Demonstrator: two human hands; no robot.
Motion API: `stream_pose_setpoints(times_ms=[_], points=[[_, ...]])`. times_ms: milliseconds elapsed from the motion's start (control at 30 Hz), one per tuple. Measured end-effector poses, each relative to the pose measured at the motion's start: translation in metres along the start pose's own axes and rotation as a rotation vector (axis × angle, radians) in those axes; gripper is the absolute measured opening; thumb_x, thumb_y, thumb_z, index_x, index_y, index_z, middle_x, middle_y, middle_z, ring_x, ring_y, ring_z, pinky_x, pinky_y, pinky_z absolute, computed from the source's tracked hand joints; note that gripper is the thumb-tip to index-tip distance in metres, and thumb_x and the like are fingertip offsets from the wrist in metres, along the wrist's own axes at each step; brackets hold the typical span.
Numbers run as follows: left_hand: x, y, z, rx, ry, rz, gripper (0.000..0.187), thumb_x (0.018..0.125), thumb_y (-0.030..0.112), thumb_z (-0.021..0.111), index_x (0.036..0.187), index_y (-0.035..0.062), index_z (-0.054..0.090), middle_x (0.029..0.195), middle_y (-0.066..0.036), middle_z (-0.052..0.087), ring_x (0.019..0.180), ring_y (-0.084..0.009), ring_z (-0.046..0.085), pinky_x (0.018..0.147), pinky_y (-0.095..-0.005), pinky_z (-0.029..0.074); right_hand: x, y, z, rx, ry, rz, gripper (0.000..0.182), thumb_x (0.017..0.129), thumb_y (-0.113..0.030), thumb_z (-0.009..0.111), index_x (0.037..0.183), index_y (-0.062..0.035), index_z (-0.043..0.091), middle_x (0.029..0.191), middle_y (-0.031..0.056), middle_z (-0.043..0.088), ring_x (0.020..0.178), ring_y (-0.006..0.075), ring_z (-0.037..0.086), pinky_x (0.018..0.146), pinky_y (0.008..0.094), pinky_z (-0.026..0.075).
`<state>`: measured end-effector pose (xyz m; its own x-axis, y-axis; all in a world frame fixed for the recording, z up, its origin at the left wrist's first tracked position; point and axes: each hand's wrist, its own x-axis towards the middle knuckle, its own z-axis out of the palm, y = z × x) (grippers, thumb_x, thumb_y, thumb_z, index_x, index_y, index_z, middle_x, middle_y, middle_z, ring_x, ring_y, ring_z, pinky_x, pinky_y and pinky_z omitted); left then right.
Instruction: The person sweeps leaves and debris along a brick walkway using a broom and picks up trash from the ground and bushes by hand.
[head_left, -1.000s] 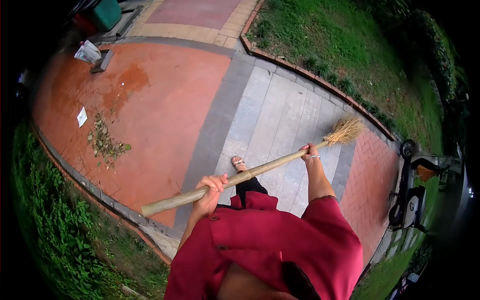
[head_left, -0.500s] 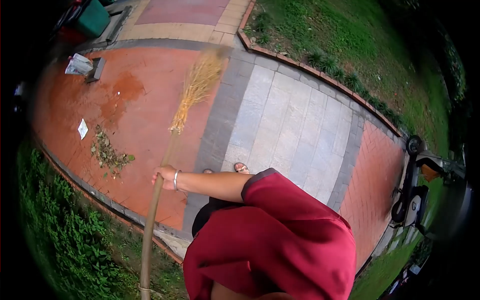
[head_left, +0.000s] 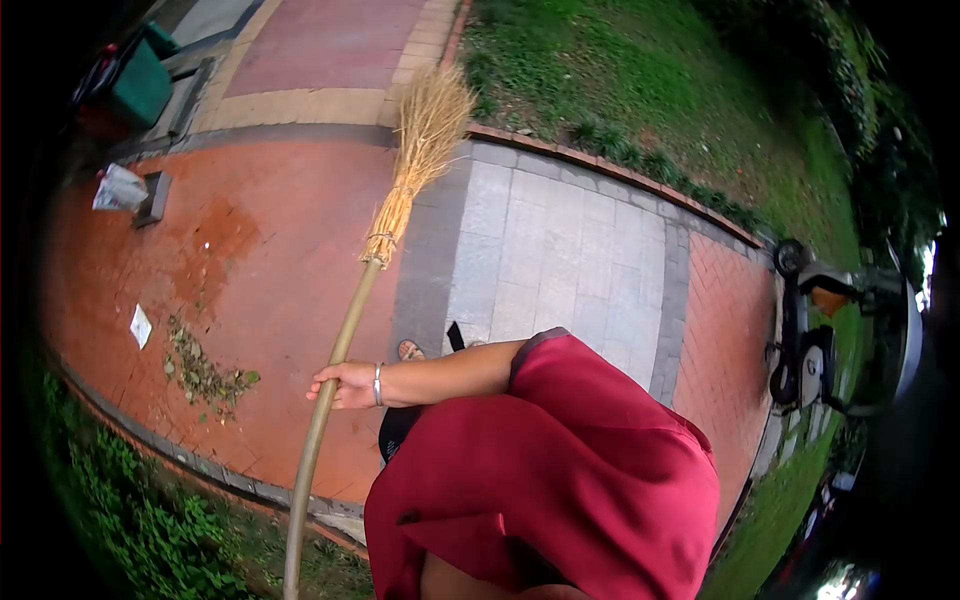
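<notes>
My right hand [head_left: 345, 385], with a silver bangle at the wrist, is wrapped round the pole of a straw broom [head_left: 340, 350]. The broom's bristles [head_left: 428, 135] fan out far ahead, near the brick-edged grass. From the hand the pole runs down past the lower frame edge. Of my left arm only a bare strip [head_left: 450, 580] shows at the bottom; its hand is out of view. A pile of dry leaves [head_left: 205, 370] lies on the red paving left of the pole, with a white paper scrap [head_left: 140, 326] beside it.
A dustpan [head_left: 152, 200] with a whitish plastic bag [head_left: 120, 188] stands at the upper left. Beyond it is a green bin [head_left: 138, 85]. Shrubs [head_left: 150, 490] border the lower left. A parked scooter [head_left: 810, 330] stands at the right, and a sandalled foot [head_left: 410, 350] shows near my arm.
The broom's bristles have swung up and right, towards the grass edge. My view has shifted, so the leaves, paper and dustpan sit lower and further left. My right hand keeps its grip.
</notes>
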<state>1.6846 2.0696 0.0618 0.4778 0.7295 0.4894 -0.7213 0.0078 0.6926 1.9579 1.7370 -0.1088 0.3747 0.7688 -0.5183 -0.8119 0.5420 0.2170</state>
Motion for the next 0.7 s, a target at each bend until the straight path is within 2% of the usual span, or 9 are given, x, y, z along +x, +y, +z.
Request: stream_pose_setpoints(times_ms=[133,233,267,300,367,500,567,667,700], points=[[0.001,-0.140,0.023,-0.142,0.242,-0.305,0.027,0.085,0.018,0.046,0.063,0.0062,0.040,0.063,-0.007,0.039,0.073,-0.0220,0.042,0.081,-0.0398,0.034,-0.057,-0.074,-0.055,0.073,0.193,-0.277,0.007,0.080,-0.008,0.056,0.084,-0.0054,0.050,0.083,0.0085,0.056,0.089,0.0231,0.057,0.083,0.0379,0.046],[-0.033,-0.253,0.091,-0.133,0.031,-0.682,0.024,0.087,0.025,0.045,0.082,0.0024,0.050,0.080,-0.008,0.050,0.081,-0.0216,0.047,0.076,-0.0343,0.040,-0.130,-0.147,-0.116,0.201,0.212,-0.498,0.008,0.080,-0.008,0.055,0.084,-0.0058,0.049,0.082,0.0086,0.057,0.085,0.0235,0.059,0.079,0.0389,0.048],[-0.054,-0.279,0.141,-0.071,0.006,-0.759,0.024,0.087,0.025,0.044,0.089,0.0018,0.051,0.083,-0.010,0.052,0.086,-0.0230,0.050,0.080,-0.0370,0.040,-0.162,-0.171,-0.137,0.247,0.246,-0.584,0.009,0.080,-0.008,0.055,0.085,-0.0054,0.048,0.081,0.0087,0.056,0.086,0.0237,0.059,0.079,0.0386,0.047],[-0.075,-0.320,0.161,-0.248,-0.221,-0.892,0.025,0.087,0.025,0.044,0.093,0.0027,0.052,0.087,-0.010,0.054,0.091,-0.0249,0.051,0.085,-0.0388,0.040,-0.204,-0.194,-0.149,0.244,0.323,-0.679,0.007,0.080,-0.008,0.053,0.085,-0.0051,0.048,0.080,0.0088,0.056,0.087,0.0241,0.059,0.077,0.0387,0.047],[-0.138,-0.367,0.242,-0.339,-0.287,-1.181,0.026,0.087,0.027,0.045,0.096,0.0046,0.054,0.095,-0.011,0.055,0.098,-0.0258,0.049,0.092,-0.0401,0.035,-0.282,-0.249,-0.206,0.345,0.278,-0.821,0.008,0.078,-0.007,0.051,0.083,-0.0018,0.047,0.075,0.0114,0.055,0.075,0.0243,0.057,0.072,0.0383,0.047],[-0.295,-0.387,0.439,-0.438,-0.651,-1.629,0.024,0.086,0.031,0.049,0.091,0.0070,0.052,0.112,-0.016,0.049,0.112,-0.0310,0.041,0.099,-0.0452,0.028,-0.465,-0.349,-0.333,0.554,0.352,-1.354,0.014,0.079,-0.010,0.051,0.079,0.0024,0.045,0.079,0.0172,0.052,0.077,0.0276,0.054,0.077,0.0425,0.048],[-0.372,-0.380,0.525,-0.476,-0.879,-1.658,0.022,0.085,0.028,0.053,0.094,0.0076,0.051,0.118,-0.017,0.046,0.114,-0.0306,0.040,0.098,-0.0434,0.030,-0.549,-0.384,-0.382,0.835,0.420,-1.592,0.041,0.087,-0.031,0.045,0.101,0.0070,0.038,0.099,0.0218,0.047,0.090,0.0348,0.052,0.079,0.0453,0.048],[-0.447,-0.342,0.631,-0.433,-1.181,-1.674,0.021,0.083,0.021,0.056,0.097,0.0065,0.051,0.121,-0.017,0.044,0.114,-0.0283,0.041,0.096,-0.0400,0.033,-0.641,-0.420,-0.443,0.884,0.543,-1.729,0.051,0.090,-0.038,0.036,0.113,0.0062,0.030,0.105,0.0236,0.043,0.093,0.0369,0.050,0.080,0.0476,0.048],[-0.456,-0.338,0.652,-0.420,-1.170,-1.673,0.021,0.083,0.021,0.056,0.097,0.0065,0.051,0.121,-0.017,0.044,0.114,-0.0283,0.041,0.096,-0.0400,0.033,-0.655,-0.431,-0.450,0.895,0.608,-1.746,0.051,0.091,-0.039,0.034,0.115,0.0055,0.030,0.105,0.0240,0.043,0.093,0.0377,0.050,0.081,0.0483,0.048]])
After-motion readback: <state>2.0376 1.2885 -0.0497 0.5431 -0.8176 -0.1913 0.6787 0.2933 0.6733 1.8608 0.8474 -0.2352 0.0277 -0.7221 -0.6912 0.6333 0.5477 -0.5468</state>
